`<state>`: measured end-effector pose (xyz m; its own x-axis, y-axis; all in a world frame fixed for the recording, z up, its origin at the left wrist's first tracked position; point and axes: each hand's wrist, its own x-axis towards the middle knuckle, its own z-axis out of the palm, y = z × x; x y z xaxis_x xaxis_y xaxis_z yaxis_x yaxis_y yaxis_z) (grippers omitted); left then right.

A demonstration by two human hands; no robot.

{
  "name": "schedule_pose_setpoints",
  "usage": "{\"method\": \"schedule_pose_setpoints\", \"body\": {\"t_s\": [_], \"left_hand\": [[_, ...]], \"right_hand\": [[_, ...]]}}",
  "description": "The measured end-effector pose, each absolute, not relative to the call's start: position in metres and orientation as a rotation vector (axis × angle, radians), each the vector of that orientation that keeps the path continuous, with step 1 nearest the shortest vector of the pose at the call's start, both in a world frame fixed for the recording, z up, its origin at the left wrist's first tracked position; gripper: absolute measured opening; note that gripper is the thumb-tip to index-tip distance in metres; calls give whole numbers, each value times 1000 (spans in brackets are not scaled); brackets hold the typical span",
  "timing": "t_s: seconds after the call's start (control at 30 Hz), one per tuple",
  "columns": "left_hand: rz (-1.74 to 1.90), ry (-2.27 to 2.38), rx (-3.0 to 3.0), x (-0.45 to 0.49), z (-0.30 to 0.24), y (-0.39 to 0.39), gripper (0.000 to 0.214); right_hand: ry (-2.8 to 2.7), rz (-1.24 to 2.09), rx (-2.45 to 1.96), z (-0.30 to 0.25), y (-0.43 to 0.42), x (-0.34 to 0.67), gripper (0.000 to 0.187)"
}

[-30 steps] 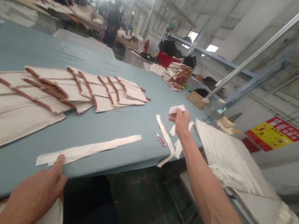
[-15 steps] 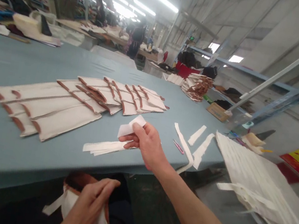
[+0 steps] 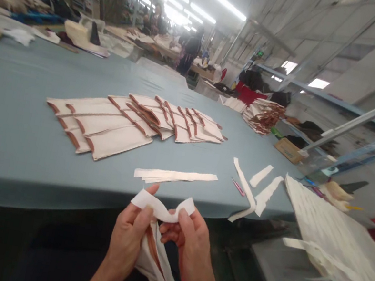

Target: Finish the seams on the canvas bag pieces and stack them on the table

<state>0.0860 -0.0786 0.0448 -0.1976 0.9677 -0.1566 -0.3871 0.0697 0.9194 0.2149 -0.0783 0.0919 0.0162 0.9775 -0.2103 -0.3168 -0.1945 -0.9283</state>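
Both hands are together below the near edge of the blue-grey table point(image 3: 10, 138). My left hand point(image 3: 129, 232) pinches one end of a short white fabric strip point(image 3: 161, 207), and my right hand point(image 3: 191, 245) pinches the other end, so the strip sags between them. A cream cloth piece with brown trim point(image 3: 154, 263) hangs under the hands, pressed against the left palm. A bundle of long white strips point(image 3: 174, 176) lies on the table just beyond the hands.
Fanned cream fabric pieces with brown edging point(image 3: 128, 123) lie mid-table. Loose white strips point(image 3: 255, 186) and a small pink tool point(image 3: 238, 187) lie near the right edge. A stack of white fabric point(image 3: 333, 239) sits at the right. More stacks point(image 3: 262, 115) and people stand farther back.
My right hand has carried the white strip from over the table down to my lap. My left hand has risen and taken hold of the strip's other end.
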Motion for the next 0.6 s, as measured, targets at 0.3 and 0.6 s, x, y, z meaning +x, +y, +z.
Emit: {"method": "schedule_pose_setpoints", "body": {"t_s": [0.3, 0.6], "left_hand": [[1453, 1348, 609, 43, 29, -111, 78], [1378, 1650, 874, 11, 40, -143, 55]], "right_hand": [[-821, 1585, -1280, 30, -117, 204, 73], [-1157, 1644, -1488, -20, -124, 208, 70]]}}
